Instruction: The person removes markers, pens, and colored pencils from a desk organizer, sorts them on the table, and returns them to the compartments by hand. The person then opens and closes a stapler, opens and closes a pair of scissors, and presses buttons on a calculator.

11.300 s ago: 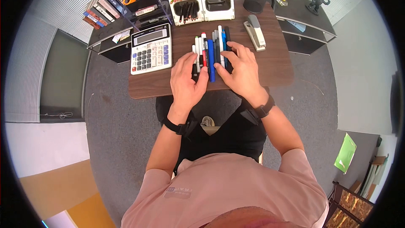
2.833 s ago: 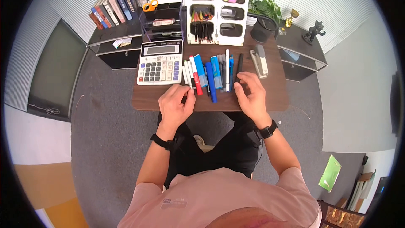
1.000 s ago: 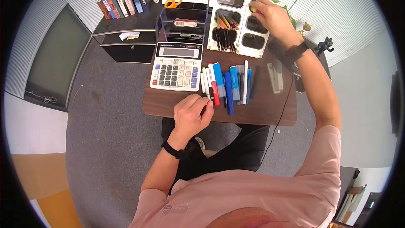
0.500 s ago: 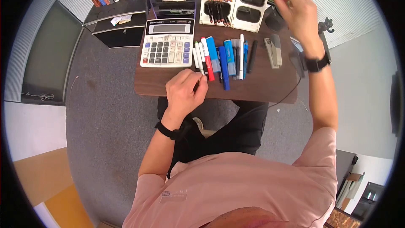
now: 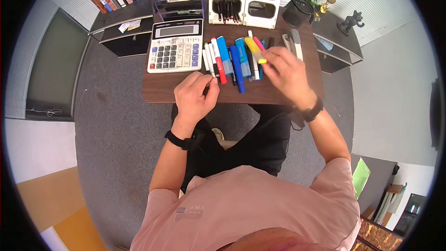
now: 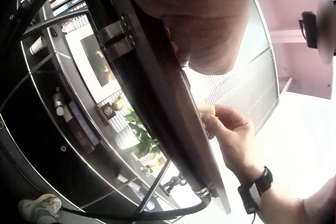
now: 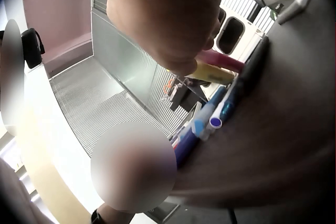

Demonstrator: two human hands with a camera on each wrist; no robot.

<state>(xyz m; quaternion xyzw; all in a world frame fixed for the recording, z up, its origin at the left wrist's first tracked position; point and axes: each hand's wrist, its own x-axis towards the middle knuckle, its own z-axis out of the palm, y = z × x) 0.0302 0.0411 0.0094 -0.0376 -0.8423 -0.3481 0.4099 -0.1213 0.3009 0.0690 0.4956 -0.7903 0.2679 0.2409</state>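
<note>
My right hand (image 5: 289, 74) pinches a yellow highlighter (image 5: 254, 49) and a pink highlighter (image 5: 259, 42) over the right part of a row of pens. In the right wrist view the yellow highlighter (image 7: 210, 73) and pink highlighter (image 7: 224, 60) extend from the fingers, close over the pens. The row includes white markers (image 5: 208, 60), a red-and-white marker (image 5: 218, 62), light blue highlighters (image 5: 225, 56) and a dark blue marker (image 5: 237, 69). My left hand (image 5: 195, 95) rests loosely curled at the table's front edge, fingertips right by the white markers' lower ends.
A calculator (image 5: 175, 46) lies left of the pens, and a stapler (image 5: 296, 44) to the right. Behind stand a clear desk organizer (image 5: 179, 9), a white compartment rack (image 5: 244, 0) with pencils, and a black mesh cup (image 5: 298, 13).
My right hand reached up to the white rack, took the yellow and pink highlighters from an upper right compartment, and came back down over the pens. The left hand stayed by the white markers.
</note>
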